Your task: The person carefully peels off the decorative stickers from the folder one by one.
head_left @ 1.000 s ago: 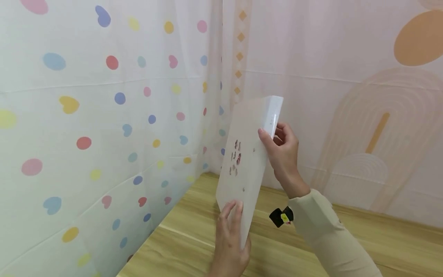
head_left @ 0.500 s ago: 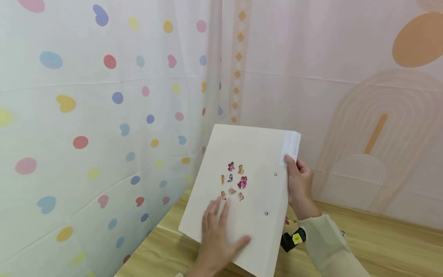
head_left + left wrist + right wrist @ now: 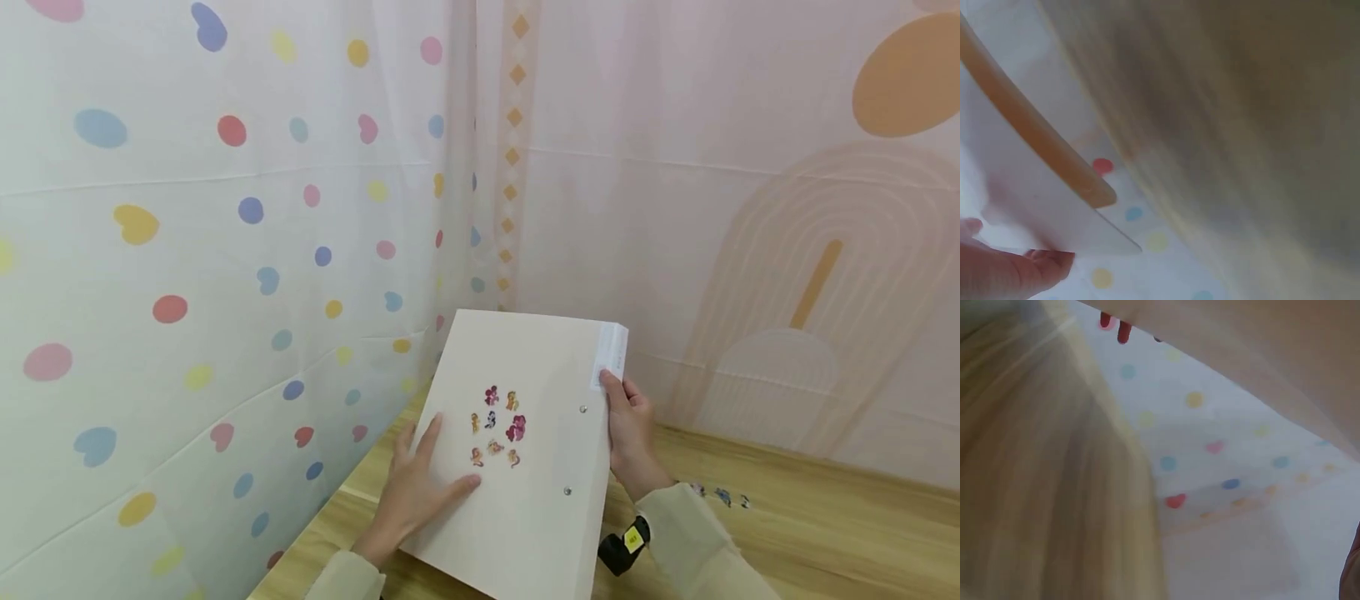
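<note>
A cream-white binder [image 3: 536,500] stands tilted above the wooden table, with small cartoon pony stickers [image 3: 515,428] in the middle of its cover. Two metal rivets and a white label [image 3: 612,346] lie along its right side. My right hand [image 3: 632,433] grips the spine, thumb over the label and fingers behind. At the left edge my left hand [image 3: 412,492] rests its thumb on the cover, its fingers spread at and past the edge. Fingertips [image 3: 1124,331] show beyond the binder's underside in the right wrist view. The left wrist view shows the cover beside the left fingers [image 3: 1047,269].
Several small colourful stickers [image 3: 722,497] lie on the wooden table [image 3: 825,533] to the right. A black wrist device [image 3: 624,546] sits below the right sleeve. A dotted curtain [image 3: 225,333] hangs at left and a pale pink one [image 3: 637,225] behind.
The binder has turned from nearly edge-on to facing me and sunk lower. My left hand has moved from its lower edge across the cover to the left edge. The right hand keeps its grip.
</note>
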{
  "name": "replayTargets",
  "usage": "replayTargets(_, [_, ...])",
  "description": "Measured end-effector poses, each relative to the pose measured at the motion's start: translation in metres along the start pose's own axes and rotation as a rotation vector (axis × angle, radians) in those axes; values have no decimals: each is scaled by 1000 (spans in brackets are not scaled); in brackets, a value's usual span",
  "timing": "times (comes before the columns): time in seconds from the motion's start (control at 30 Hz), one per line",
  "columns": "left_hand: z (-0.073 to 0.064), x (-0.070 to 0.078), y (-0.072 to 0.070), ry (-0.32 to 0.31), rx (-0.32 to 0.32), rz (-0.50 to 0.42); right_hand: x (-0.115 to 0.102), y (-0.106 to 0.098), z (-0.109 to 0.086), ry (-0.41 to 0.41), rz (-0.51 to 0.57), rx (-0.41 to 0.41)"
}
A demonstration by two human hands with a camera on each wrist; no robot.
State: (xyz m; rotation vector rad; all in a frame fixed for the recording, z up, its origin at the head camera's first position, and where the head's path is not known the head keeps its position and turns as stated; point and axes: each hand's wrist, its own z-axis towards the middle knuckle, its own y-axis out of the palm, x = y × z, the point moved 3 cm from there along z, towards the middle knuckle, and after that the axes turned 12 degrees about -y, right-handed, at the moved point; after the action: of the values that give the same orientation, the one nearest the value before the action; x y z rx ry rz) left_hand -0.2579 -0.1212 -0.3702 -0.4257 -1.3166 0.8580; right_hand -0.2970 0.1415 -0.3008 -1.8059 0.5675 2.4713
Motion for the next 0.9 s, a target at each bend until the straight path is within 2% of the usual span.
replayTargets(0.27, [-2,-15,-10,-55,1,-24,36,-3,-3,108,-17,-34])
replayTargets(0.37, [-4,-19,-13,-57,-27,11,50,-3,-4,157,0,-62])
replayTargets(0.47, [-7,-22,-16,-59,-82,49,61,-4,-5,186,-19,-102])
replayTargets(0.67, [-15,-28,-16,-67,-261,101,76,-13,-1,198,-237,-188])
replayTargets(0.9, [-24,-32,-13,-97,-380,122,83,-25,3,152,-491,-303])
